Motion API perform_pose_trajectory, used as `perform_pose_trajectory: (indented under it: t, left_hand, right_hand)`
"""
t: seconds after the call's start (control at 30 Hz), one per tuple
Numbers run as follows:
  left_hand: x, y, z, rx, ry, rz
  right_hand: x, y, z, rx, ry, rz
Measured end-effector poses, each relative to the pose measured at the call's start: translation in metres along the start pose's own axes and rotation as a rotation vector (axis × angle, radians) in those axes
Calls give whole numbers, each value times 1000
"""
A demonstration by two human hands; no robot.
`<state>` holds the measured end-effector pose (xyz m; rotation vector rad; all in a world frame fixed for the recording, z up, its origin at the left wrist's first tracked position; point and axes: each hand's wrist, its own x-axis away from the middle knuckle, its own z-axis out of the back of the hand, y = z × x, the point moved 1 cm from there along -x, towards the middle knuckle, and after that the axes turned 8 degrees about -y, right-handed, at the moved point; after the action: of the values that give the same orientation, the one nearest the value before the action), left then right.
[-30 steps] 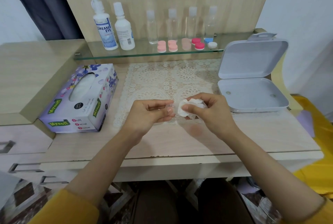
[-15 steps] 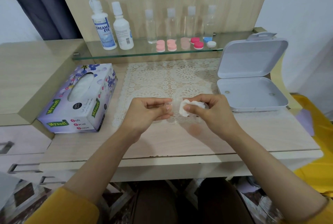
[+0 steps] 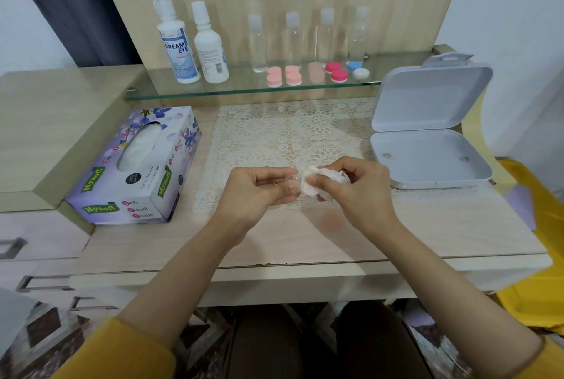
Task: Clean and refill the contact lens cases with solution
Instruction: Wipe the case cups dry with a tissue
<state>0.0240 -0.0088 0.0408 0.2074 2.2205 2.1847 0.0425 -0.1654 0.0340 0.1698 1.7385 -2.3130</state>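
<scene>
item: clear lens case part [image 3: 294,178], small and see-through, its form too faint to tell; held above the front edge of the lace mat [image 3: 274,134], at mid-desk. left hand [image 3: 259,192]: fingers curled, thumb and fingertips pinching the part from the left. right hand [image 3: 360,192]: fingers curled, pinching a crumpled white tissue wad [image 3: 309,185], which touches the part. to the left on the desk [image 3: 305,241]: tissue box [image 3: 137,165], purple, floral. to the right: grey hinged box [image 3: 427,159], lid standing open. behind, on the glass shelf [image 3: 244,91]: two white solution bottles [image 3: 178,46], four clear small bottles [image 3: 293,39], and a row of lens case caps [image 3: 293,75] in pink, red, blue and white.
</scene>
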Motion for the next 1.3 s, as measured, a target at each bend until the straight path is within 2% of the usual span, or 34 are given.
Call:
perform_pose_trajectory:
  t: [0.37, 0.47, 0.57, 0.7, 0.83, 0.97, 1.13, 1.3]
  left_hand:
    - [-6, 3, 11, 58, -23, 31]
    - [-7, 7, 17, -78, -84, 68]
    - [-8, 14, 20, -334, -151, 39]
    - [-11, 14, 18, -587, -128, -70]
    - [-14, -2, 19, -665, -70, -150]
    - [-17, -13, 23, -818, -11, -212]
    - [-20, -22, 29, -980, -8, -222]
    - [-21, -27, 29, -1127, 17, -230]
  right_hand:
    - [3, 7, 7, -243, -172, -24]
    - [4, 6, 9, -267, -186, -27]
    - [1, 7, 14, -168, -144, -62]
    - [-2, 10, 18, -4, -78, -71]
    - [5, 12, 21, 258, -175, -93]
    - [15, 14, 17, 413, -322, -86]
    - [13, 19, 12, 477, -320, -8]
    - [4, 21, 6, 524, -222, 37]
